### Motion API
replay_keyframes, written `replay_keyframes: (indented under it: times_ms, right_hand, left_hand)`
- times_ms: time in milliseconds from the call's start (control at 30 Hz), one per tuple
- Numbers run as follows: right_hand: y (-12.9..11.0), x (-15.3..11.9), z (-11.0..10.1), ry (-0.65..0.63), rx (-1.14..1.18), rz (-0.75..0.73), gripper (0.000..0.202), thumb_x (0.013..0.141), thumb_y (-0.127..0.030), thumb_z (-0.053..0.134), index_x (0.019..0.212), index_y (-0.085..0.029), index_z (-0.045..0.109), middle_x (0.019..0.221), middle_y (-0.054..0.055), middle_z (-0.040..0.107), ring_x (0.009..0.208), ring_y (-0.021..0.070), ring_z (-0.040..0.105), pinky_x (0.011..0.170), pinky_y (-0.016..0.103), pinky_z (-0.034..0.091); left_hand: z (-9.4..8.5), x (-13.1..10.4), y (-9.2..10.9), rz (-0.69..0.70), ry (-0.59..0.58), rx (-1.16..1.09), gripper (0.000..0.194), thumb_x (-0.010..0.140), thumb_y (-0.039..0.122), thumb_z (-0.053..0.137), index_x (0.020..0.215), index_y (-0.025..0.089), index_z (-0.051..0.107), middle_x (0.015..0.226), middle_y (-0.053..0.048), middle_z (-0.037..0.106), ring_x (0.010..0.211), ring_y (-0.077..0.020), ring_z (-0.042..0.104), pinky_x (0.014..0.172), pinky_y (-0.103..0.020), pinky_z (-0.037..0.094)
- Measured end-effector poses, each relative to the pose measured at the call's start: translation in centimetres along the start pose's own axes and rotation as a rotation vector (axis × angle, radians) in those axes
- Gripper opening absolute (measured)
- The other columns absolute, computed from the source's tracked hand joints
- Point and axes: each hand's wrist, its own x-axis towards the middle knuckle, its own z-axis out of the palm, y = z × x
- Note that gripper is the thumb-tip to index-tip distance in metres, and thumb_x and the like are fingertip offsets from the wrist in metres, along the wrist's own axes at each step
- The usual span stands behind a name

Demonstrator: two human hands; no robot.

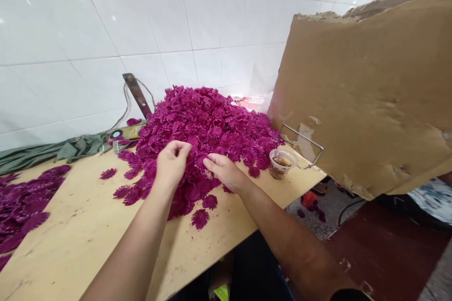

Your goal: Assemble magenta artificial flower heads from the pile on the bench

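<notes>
A large heap of magenta artificial flower heads (208,117) is piled on the pale wooden table (88,216). My left hand (172,160) is over the front of the heap, thumb and fingertips pinched together; whatever is between them is too small to make out. Close to its right, my right hand (224,170) pinches a magenta flower head (201,161) between thumb and fingers. Two loose flower heads (200,218) lie on the table just below my hands.
A clear plastic cup (281,163) with brown liquid stands right of the heap, beside a bent wire frame (303,146). A big cardboard sheet (363,89) rises at the right. More flower heads (28,207) and green cloth (74,146) lie left. White tiled wall (219,14) behind.
</notes>
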Motion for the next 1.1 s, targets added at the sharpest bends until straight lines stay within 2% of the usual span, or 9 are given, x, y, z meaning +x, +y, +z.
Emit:
replay_keyframes:
  times_ms: [100,267,367,467,633,700,800,967,1100]
  right_hand:
    - [0.1,-0.3,-0.4,0.051,-0.039,0.023,0.011,0.072,-0.020,0.056,0.065,-0.016,0.048,0.054,-0.007,0.041,0.049,0.0051,0.038,0.051,0.020,0.033]
    - [0.2,0.6,-1.1,0.174,0.026,0.091,0.010,0.067,-0.013,0.057,0.072,-0.017,0.050,0.056,-0.006,0.049,0.048,0.0061,0.043,0.048,0.019,0.038]
    - [0.1,1.0,-1.2,0.221,-0.092,0.047,0.003,0.070,-0.013,0.053,0.068,-0.016,0.052,0.054,-0.005,0.049,0.048,0.0069,0.043,0.051,0.021,0.037]
    - [0.3,1.0,-1.0,0.313,-0.348,-0.032,0.018,0.073,-0.018,0.051,0.056,-0.017,0.047,0.051,-0.004,0.045,0.050,0.0079,0.040,0.053,0.022,0.033]
    - [0.5,0.8,-0.5,0.389,-0.506,-0.017,0.036,0.081,-0.033,0.044,0.048,-0.019,0.035,0.046,-0.005,0.035,0.048,0.0084,0.034,0.050,0.023,0.027]
    - [0.3,0.8,-0.4,0.376,-0.505,-0.048,0.036,0.082,-0.034,0.042,0.050,-0.019,0.035,0.047,-0.005,0.037,0.049,0.0090,0.035,0.051,0.023,0.028]
    - [-0.1,0.6,-0.5,0.389,-0.534,-0.110,0.032,0.084,-0.032,0.038,0.055,-0.019,0.037,0.054,-0.002,0.043,0.055,0.0108,0.041,0.057,0.024,0.032]
    - [-0.5,0.0,-0.9,0.475,-0.535,-0.196,0.020,0.080,-0.036,0.047,0.070,-0.018,0.047,0.067,0.000,0.051,0.066,0.0126,0.048,0.066,0.026,0.039]
    - [-1.0,-0.3,-0.4,0.285,-0.464,-0.214,0.017,0.073,-0.031,0.057,0.081,-0.017,0.053,0.076,0.001,0.052,0.067,0.0108,0.050,0.066,0.025,0.043]
  left_hand:
    - [-0.7,1.8,-1.2,-0.027,0.160,0.006,0.018,0.063,0.034,0.055,0.071,0.018,0.054,0.064,0.001,0.051,0.062,-0.0136,0.049,0.069,-0.030,0.043]
    - [-1.6,1.8,-1.0,0.141,0.243,0.365,0.043,0.055,0.020,0.064,0.097,0.016,0.056,0.103,-0.009,0.051,0.105,-0.0242,0.048,0.096,-0.039,0.035]
    - [-1.1,0.0,0.1,0.087,0.025,0.313,0.031,0.065,0.025,0.059,0.095,0.016,0.060,0.102,-0.010,0.056,0.098,-0.0233,0.053,0.092,-0.040,0.038]
    - [0.1,-2.0,0.6,-0.096,-0.250,0.120,0.029,0.064,0.036,0.062,0.086,0.017,0.063,0.086,-0.007,0.064,0.081,-0.0204,0.058,0.081,-0.037,0.044]
    - [2.0,-3.9,0.1,-0.316,-0.371,-0.205,0.043,0.054,0.049,0.070,0.079,0.014,0.062,0.068,-0.002,0.063,0.062,-0.0128,0.056,0.066,-0.027,0.045]
    - [2.4,-4.1,-0.1,-0.361,-0.379,-0.302,0.042,0.051,0.048,0.072,0.074,0.014,0.062,0.065,-0.001,0.062,0.060,-0.0114,0.056,0.065,-0.026,0.045]
    - [2.5,-4.0,-0.4,-0.387,-0.292,-0.427,0.042,0.042,0.040,0.078,0.070,0.015,0.060,0.062,0.002,0.060,0.060,-0.0113,0.058,0.068,-0.026,0.045]
    - [1.9,-4.0,-1.1,-0.426,-0.147,-0.418,0.038,0.042,0.037,0.076,0.067,0.016,0.056,0.064,0.004,0.059,0.057,-0.0085,0.055,0.061,-0.022,0.044]
    - [1.5,-4.6,-1.1,-0.407,-0.176,-0.431,0.034,0.047,0.031,0.073,0.075,0.017,0.058,0.066,0.004,0.059,0.058,-0.0074,0.053,0.058,-0.020,0.042]
